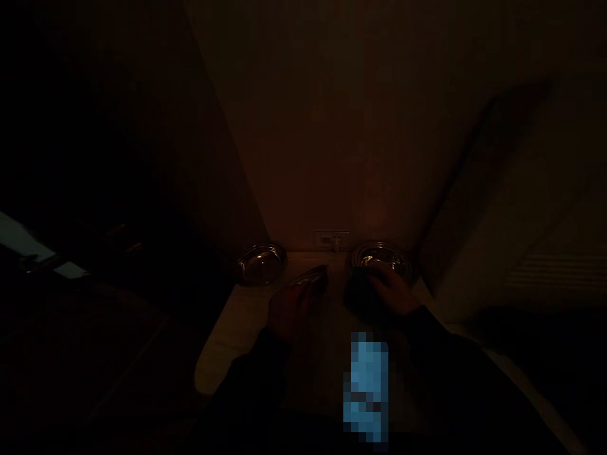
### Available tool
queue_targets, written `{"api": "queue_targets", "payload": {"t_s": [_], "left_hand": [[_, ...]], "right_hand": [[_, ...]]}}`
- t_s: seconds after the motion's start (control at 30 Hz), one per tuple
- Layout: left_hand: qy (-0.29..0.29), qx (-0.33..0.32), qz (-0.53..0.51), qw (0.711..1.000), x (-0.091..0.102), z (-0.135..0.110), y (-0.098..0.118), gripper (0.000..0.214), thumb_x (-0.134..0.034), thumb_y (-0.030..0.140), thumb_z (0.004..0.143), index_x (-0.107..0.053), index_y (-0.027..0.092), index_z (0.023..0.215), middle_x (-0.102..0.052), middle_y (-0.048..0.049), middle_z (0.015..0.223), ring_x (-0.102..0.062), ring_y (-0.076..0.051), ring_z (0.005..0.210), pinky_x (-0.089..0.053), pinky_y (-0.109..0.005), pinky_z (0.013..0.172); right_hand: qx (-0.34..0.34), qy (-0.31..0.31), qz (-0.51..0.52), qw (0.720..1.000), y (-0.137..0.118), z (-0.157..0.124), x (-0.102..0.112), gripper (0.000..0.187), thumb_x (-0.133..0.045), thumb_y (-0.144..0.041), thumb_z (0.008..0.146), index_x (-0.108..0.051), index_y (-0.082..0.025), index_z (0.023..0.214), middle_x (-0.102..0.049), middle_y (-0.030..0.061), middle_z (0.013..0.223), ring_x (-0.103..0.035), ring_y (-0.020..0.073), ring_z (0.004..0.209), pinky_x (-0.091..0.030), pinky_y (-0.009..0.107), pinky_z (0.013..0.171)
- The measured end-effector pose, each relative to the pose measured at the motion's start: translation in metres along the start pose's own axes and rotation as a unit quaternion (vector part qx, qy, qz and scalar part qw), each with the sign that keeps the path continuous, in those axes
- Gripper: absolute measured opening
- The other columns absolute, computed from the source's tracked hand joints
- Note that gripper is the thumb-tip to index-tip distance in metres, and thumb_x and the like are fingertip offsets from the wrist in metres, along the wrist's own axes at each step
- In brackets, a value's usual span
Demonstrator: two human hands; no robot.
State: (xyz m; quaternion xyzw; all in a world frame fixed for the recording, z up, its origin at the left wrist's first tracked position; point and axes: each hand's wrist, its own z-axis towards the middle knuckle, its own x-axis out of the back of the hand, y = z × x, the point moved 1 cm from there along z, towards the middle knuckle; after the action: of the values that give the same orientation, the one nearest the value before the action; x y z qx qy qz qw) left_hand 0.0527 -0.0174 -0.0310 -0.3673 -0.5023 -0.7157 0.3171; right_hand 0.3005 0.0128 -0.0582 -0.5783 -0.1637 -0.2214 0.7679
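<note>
The scene is very dark. My left hand (288, 311) is closed on the edge of a shiny metal dish (310, 277), which is tilted so that mostly its rim shows. My right hand (397, 292) is closed on a dark cloth (364, 292), bunched below its fingers. Just beyond that hand sits a shiny round metal dish (379, 253), its near side partly hidden by the cloth and hand. Farther left, past my left hand, a second round metal dish (260, 264) lies at the back corner of the table.
A pale wooden tabletop (218, 354) with a rounded corner runs up to the wall (322, 139), where a socket (332, 239) holds a plug. A lit, pixelated screen-like patch (367, 385) glows near my body. On the right stands a slatted panel (554, 272).
</note>
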Motion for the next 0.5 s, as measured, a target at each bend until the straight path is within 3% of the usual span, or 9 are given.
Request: {"api": "queue_targets", "payload": {"t_s": [0.33, 0.43, 0.5], "left_hand": [[0.062, 0.135, -0.164, 0.975, 0.049, 0.031, 0.000, 0.032, -0.054, 0.038, 0.081, -0.074, 0.015, 0.089, -0.074, -0.0063, 0.083, -0.067, -0.022, 0.084, -0.049, -0.029, 0.074], [0.073, 0.174, -0.270, 0.944, 0.057, 0.041, -0.005, 0.024, -0.062, 0.035, 0.074, -0.074, 0.015, 0.082, -0.073, -0.0030, 0.078, -0.066, -0.019, 0.081, -0.048, -0.026, 0.071], [0.073, 0.207, -0.367, 0.904, 0.056, 0.048, -0.008, 0.022, -0.068, 0.037, 0.069, -0.072, 0.016, 0.074, -0.071, -0.0009, 0.071, -0.064, -0.016, 0.073, -0.047, -0.025, 0.068]], "right_hand": [[0.013, -0.002, 0.000, 1.000, -0.011, 0.012, -0.007, 0.027, -0.051, -0.030, 0.078, -0.067, -0.019, 0.097, -0.071, 0.0087, 0.099, -0.064, 0.0260, 0.095, -0.048, 0.044, 0.090], [0.016, -0.007, -0.009, 1.000, -0.015, 0.018, -0.010, 0.026, -0.051, -0.031, 0.078, -0.068, -0.018, 0.094, -0.072, 0.0088, 0.094, -0.065, 0.0261, 0.091, -0.049, 0.043, 0.086], [0.017, -0.013, -0.002, 1.000, -0.019, 0.024, -0.013, 0.027, -0.050, -0.031, 0.079, -0.068, -0.018, 0.095, -0.072, 0.0084, 0.095, -0.065, 0.0255, 0.091, -0.050, 0.042, 0.085]]}}
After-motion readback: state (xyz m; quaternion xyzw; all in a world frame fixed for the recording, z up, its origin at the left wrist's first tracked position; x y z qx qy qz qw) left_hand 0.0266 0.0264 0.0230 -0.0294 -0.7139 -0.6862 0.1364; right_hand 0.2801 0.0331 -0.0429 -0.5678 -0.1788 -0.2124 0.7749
